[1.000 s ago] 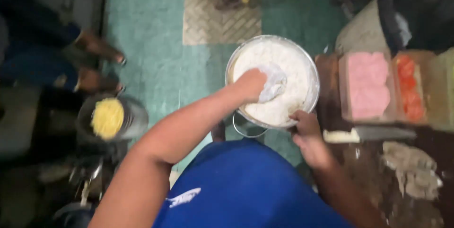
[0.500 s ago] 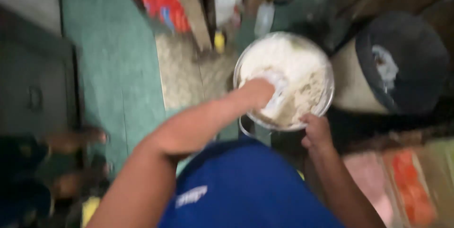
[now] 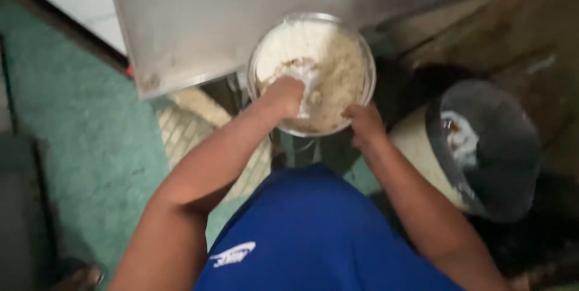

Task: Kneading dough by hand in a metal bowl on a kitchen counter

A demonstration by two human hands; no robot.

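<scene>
Right hand [image 3: 363, 125] clamps the near rim of the round metal bowl [image 3: 362, 56] of pale crumbly mixture, which steadies it well while left hand [image 3: 284, 95], grip closed on a white utensil [image 3: 307, 83], works centrally.

Person, seen from above.
- Garment [image 3: 319, 230]: bright blue, smooth, slightly shiny cloth, covering the lap and lower body; rounded outline, widening toward the bottom edge.
- Marking [image 3: 232, 253]: small white logo on the blue cloth, lower left, slanted; too blurred to make out.
- Arms: both bare to the frame edge, no sleeves in view.
- Left hand [image 3: 283, 95], right hand [image 3: 363, 125]: bare, ungloved; no rings, watch or bands visible.
</scene>
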